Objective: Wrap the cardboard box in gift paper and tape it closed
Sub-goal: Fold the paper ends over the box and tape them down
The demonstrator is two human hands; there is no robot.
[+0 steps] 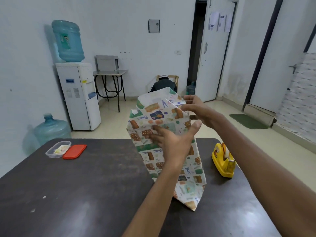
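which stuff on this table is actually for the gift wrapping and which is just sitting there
For the job:
- tall box covered in patterned gift paper, standing on end on the dark table
- left hand flat against it
- right hand at its top edge
- yellow tape dispenser

Lying about:
- clear plastic container
- its red lid beside it

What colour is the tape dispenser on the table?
Yellow; the tape dispenser shows clearly in the head view.

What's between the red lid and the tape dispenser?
The wrapped box with the left hand flat on it, in the head view.
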